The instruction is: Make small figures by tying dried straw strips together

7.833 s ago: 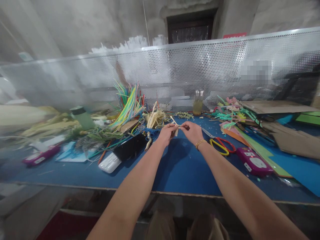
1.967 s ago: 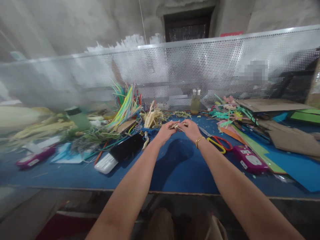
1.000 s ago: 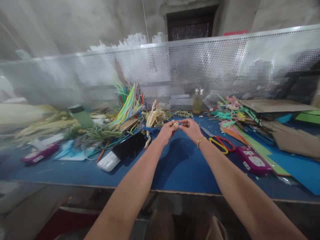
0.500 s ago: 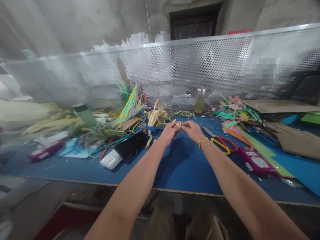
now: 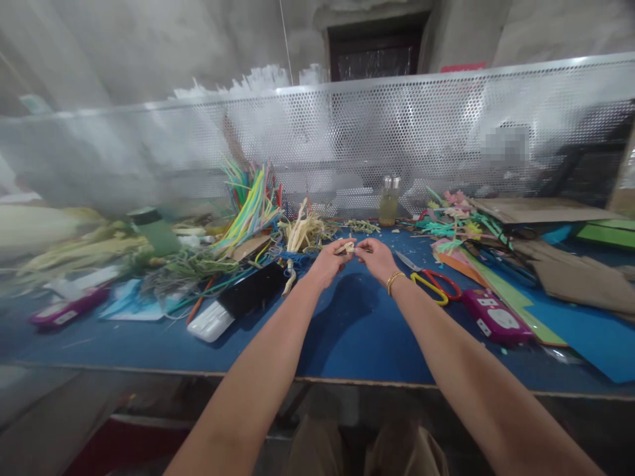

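Above the blue table, my left hand (image 5: 329, 262) pinches a small cream-coloured twisted strip (image 5: 345, 248) whose exact kind is too small to tell. Close beside it, my right hand (image 5: 378, 258) has its fingertips pressed together at the right end of the same strip. A gold bracelet circles my right wrist. Just left of my hands lies a bundle of pale dried-looking strips (image 5: 301, 231), with blue strands at its base. Scissors (image 5: 430, 284) with red and yellow handles rest to the right of my right hand.
Purple devices lie at the right (image 5: 496, 317) and left. A black phone (image 5: 258, 287) overlaps a white case (image 5: 211, 322). Colourful pipe cleaners (image 5: 251, 201) stand behind. A glass bottle (image 5: 389, 201) is near the perforated metal screen (image 5: 357, 132). Cardboard (image 5: 580, 271) lies on the right.
The view has shifted, so the table and its things sit slightly further left in the picture. My hands stay together around the strip, with slight finger movement.
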{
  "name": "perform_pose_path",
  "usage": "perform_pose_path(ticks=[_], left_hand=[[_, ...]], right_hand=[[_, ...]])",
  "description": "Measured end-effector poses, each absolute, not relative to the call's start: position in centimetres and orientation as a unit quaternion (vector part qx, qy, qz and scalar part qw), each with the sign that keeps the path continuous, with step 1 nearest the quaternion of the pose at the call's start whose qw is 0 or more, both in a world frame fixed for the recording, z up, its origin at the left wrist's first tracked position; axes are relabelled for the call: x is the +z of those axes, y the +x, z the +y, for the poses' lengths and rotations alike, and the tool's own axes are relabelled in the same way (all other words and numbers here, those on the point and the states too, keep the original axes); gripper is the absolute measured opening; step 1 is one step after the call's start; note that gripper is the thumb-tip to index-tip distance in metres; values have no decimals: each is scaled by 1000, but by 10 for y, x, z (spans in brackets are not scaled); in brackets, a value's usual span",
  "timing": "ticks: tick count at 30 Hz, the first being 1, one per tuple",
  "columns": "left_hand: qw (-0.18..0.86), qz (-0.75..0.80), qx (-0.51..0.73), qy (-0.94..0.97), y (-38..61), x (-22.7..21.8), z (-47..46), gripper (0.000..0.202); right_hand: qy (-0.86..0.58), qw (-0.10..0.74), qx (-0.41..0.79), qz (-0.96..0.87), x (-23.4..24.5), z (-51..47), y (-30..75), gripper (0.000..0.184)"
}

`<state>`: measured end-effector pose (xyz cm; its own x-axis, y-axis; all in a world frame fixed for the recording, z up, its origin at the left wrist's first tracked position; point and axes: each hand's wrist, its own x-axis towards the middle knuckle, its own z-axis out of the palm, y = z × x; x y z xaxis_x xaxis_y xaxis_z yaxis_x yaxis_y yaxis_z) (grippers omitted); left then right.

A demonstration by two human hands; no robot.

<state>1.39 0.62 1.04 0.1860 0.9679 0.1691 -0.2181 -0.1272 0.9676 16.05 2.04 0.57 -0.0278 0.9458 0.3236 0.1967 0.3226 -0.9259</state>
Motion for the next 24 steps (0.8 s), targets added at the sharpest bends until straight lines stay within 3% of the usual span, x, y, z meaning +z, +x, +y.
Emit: perform_pose_path(ticks=[14, 24], left_hand=[[579, 370, 552, 473, 16, 19, 2, 50], [611, 374, 548, 432, 14, 24, 0, 26]], right_hand=[[-443, 538, 293, -654, 8, 18, 162, 12], [-453, 548, 292, -640, 7, 20, 162, 11]])
